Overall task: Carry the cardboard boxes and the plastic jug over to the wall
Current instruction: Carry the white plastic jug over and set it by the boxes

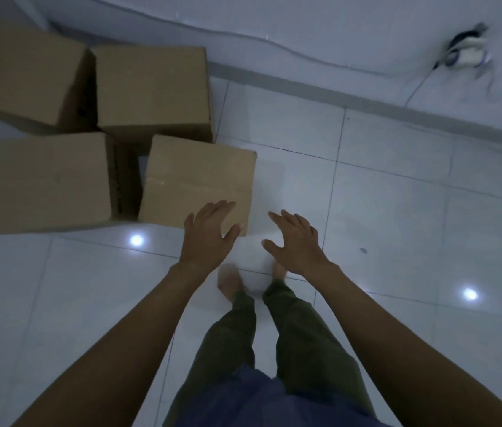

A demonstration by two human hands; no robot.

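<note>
Cardboard box nearest the person (197, 183) sits left of centre in the frame, closed and resting on the floor, and the left hand (206, 232) is spread over its lower right corner. That hand's fingers are straight and fanned apart, with nothing in its grasp; whether the palm actually touches the cardboard cannot be told. The right hand (295, 241) is just right of the box, over bare tile, its fingers likewise splayed and holding nothing. Both forearms reach up from the bottom corners of the frame.

Three more closed boxes are grouped with the first. The left box (49, 180) stands just beside it at mid-left, with a narrow dark gap between them. The upper middle box (151, 87) is right behind it, and the upper left box (21, 72) lies tilted at the frame's corner. The upper two sit close to the wall (305, 26), which runs across the top of the frame above a grey skirting strip.

Below the hands are two bare feet, the left foot (229, 282) blurred, and dark green trousers (299, 334). The floor (397, 211) is glossy pale tile with bright light reflections. At the upper right a wall socket (468, 50) has thin cables trailing down.
</note>
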